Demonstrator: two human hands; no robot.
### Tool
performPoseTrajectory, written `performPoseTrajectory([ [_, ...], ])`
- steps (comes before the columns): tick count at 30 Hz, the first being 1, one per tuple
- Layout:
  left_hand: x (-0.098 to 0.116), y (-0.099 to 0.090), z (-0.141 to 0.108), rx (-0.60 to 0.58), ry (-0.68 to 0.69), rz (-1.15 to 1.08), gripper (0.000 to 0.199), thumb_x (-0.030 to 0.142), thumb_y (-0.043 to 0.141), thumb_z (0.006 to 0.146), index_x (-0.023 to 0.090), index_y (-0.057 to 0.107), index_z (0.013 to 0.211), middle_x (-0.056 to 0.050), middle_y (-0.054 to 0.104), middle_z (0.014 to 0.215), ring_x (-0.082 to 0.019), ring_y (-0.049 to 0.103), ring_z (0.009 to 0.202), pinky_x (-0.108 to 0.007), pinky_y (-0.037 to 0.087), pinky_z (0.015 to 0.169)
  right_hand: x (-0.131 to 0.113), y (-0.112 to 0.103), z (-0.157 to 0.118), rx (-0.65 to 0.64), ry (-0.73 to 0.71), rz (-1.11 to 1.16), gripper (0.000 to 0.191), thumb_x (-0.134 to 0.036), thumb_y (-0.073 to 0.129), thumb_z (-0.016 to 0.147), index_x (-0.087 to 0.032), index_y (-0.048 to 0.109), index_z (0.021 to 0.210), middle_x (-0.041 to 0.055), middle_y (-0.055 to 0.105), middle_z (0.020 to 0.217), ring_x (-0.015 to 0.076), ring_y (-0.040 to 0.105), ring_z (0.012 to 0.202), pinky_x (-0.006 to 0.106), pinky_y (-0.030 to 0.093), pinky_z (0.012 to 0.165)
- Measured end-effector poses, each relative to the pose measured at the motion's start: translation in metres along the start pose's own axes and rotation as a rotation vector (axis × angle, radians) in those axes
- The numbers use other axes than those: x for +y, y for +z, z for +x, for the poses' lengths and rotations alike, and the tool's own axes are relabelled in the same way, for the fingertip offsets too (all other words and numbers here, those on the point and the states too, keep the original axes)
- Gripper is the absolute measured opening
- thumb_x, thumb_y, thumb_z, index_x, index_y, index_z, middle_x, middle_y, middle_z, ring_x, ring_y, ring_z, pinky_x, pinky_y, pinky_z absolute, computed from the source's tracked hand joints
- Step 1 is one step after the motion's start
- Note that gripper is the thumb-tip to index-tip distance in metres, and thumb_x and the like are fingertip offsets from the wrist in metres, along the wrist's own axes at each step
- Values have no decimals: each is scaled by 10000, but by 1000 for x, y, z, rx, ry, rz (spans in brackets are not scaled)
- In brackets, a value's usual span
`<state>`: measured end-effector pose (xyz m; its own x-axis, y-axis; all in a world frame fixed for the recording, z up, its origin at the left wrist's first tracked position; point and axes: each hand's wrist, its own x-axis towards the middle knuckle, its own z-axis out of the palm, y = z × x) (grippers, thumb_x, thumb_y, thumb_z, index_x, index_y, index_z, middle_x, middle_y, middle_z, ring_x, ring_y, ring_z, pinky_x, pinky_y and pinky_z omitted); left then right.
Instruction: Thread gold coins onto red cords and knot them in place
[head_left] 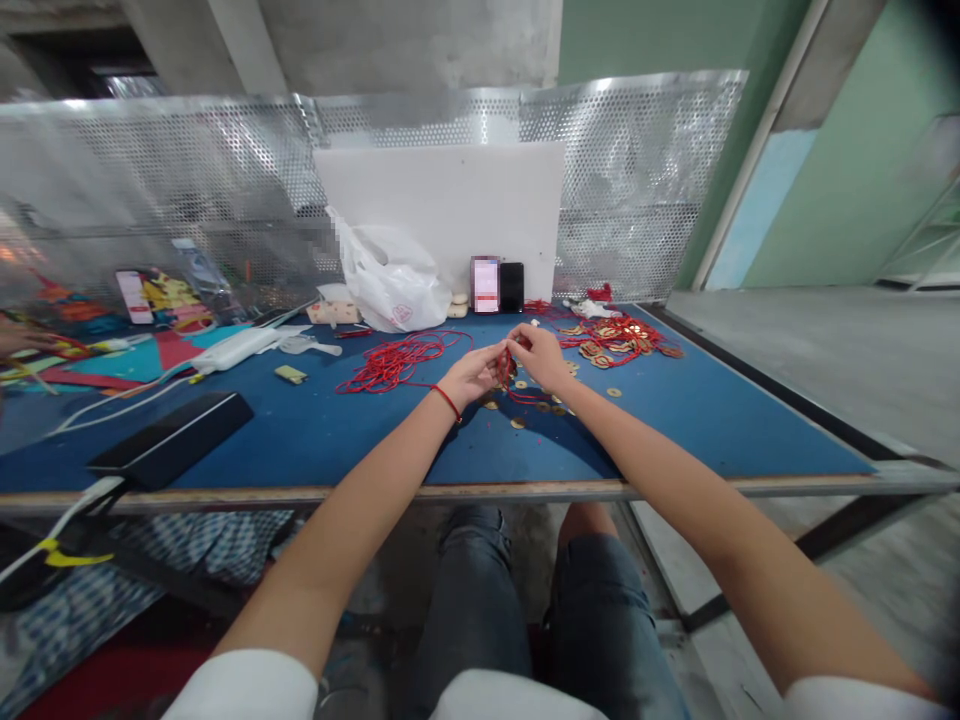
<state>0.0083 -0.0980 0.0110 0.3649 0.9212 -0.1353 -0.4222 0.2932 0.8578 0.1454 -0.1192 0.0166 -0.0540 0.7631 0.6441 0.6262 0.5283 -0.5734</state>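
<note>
My left hand (474,376) and my right hand (540,357) meet above the middle of the blue table. Between their closed fingers is a red cord (504,372), and a length of it hangs down toward the tabletop. Whether a coin is also in the fingers I cannot make out. Loose brass-coloured coins (518,424) lie scattered under and around both hands. To the left rests a tangled heap of red cord (390,362). A pile of coins tied with red cord (619,340) lies to the right.
Behind my hands stand a white plastic bag (394,280), a lit phone (486,285) and a dark phone (512,288). A black box-shaped object (172,440) and a white power strip (238,348) lie left. Another person's hand (15,338) shows at the far left.
</note>
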Motion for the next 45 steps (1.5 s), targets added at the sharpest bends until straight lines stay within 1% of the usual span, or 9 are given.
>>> performPoseTrajectory([
  [4, 0, -1, 0, 23, -8, 0, 72, 117, 650, 782, 122, 607, 725, -7, 605, 590, -79, 561, 514, -198, 461, 536, -4, -3, -5, 27, -113, -252, 179, -263, 473, 863, -194, 635, 831, 46, 623, 861, 167, 537, 767, 266, 343, 660],
  [8, 0, -2, 1, 87, 82, -79, 118, 77, 656, 765, 131, 576, 698, 28, 565, 554, -45, 529, 477, -159, 442, 516, -7, -2, -6, 46, -65, -365, 203, -293, 477, 882, -190, 643, 828, 57, 614, 873, 171, 537, 747, 269, 325, 634],
  [19, 1, 0, 1, 124, 97, -145, 145, 72, 608, 800, 133, 549, 681, 20, 595, 567, -53, 562, 493, -157, 454, 527, -14, -1, -9, -134, -225, -421, 195, -316, 489, 889, -185, 623, 834, 53, 600, 881, 162, 529, 754, 258, 297, 613],
  [22, 1, 0, 2, 143, 103, -102, 140, 55, 614, 783, 126, 556, 677, 20, 590, 552, -51, 551, 474, -156, 448, 517, -12, 0, -8, -111, -234, -388, 162, -272, 506, 857, -177, 614, 782, 57, 599, 857, 171, 520, 805, 259, 332, 667],
  [27, 1, 0, 1, 105, 132, -39, 101, 19, 613, 759, 115, 597, 734, -3, 619, 590, -65, 573, 501, -166, 454, 524, 0, 8, 0, 20, -1, -47, 127, -222, 476, 815, -158, 583, 794, 38, 608, 821, 154, 517, 783, 266, 381, 731],
  [32, -1, 4, -2, 103, 156, 78, 133, -20, 631, 709, 98, 624, 769, -28, 645, 629, -94, 607, 545, -210, 486, 593, 7, 13, 6, -197, 210, 295, 214, -244, 468, 809, -142, 556, 642, 2, 570, 626, 120, 509, 634, 234, 392, 634],
  [35, -3, 6, -4, 155, 232, 165, 147, -40, 619, 692, 96, 630, 746, -18, 636, 590, -88, 596, 526, -219, 486, 617, 6, 10, 5, -219, 318, 431, 151, -201, 533, 760, -130, 580, 635, -11, 568, 578, 99, 490, 570, 218, 393, 592],
  [40, -7, 6, -3, 177, 341, 306, 116, -9, 658, 646, 89, 664, 708, -27, 635, 560, -96, 574, 515, -235, 469, 612, 7, 8, 1, -175, 517, 521, 88, -172, 607, 709, -113, 628, 646, 4, 586, 575, 73, 452, 502, 204, 380, 521],
  [45, -6, 3, -2, 199, 379, 413, 92, 6, 643, 652, 89, 656, 615, -22, 619, 529, -86, 546, 498, -213, 442, 574, 7, 9, 1, -170, 496, 472, 95, -162, 582, 715, -113, 632, 651, 0, 570, 569, 76, 451, 495, 199, 369, 494],
])
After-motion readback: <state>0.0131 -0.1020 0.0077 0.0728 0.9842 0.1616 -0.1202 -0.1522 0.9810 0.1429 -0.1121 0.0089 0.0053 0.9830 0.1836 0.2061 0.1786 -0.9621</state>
